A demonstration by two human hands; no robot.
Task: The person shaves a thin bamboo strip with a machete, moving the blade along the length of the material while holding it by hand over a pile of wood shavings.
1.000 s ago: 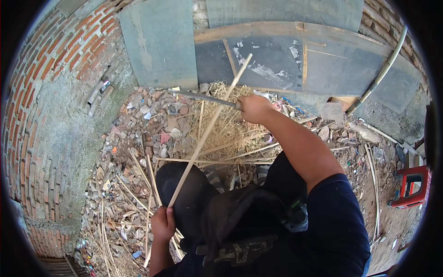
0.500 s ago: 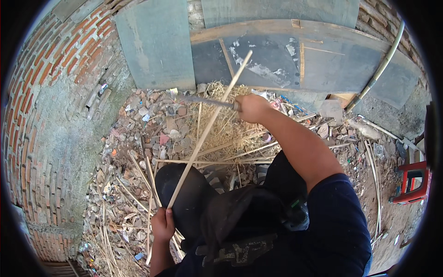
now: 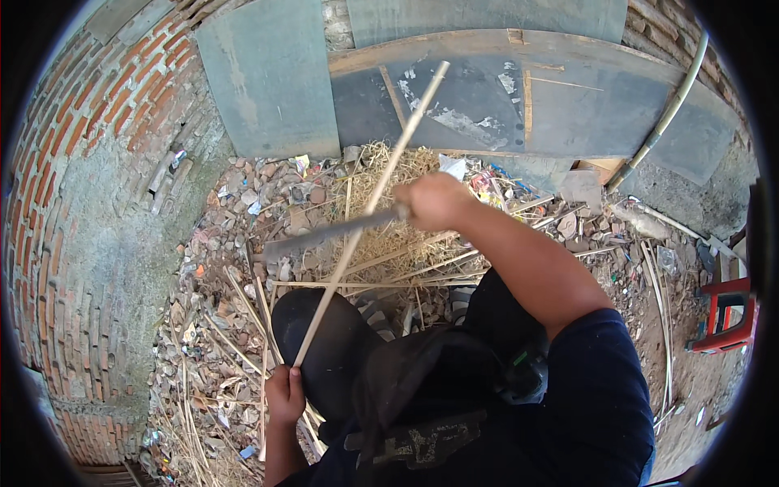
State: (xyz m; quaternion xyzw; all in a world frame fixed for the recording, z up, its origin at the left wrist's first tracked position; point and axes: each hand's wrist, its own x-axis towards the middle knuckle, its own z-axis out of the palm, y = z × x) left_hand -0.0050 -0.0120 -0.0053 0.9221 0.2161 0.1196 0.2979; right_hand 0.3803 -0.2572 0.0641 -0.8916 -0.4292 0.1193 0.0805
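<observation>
Blade [image 3: 333,234] across bamboo stick [image 3: 369,207] (crossing)

blade [image 3: 324,234] across stick [image 3: 369,207], stool [image 3: 725,315] right

head: worn fisheye | faces steeply down | ground [image 3: 243,268] near | rim perhaps warped

brick wall [image 3: 73,203] | grey boards [image 3: 519,97] | rubble [image 3: 235,243] | red stool [image 3: 725,316]
</observation>
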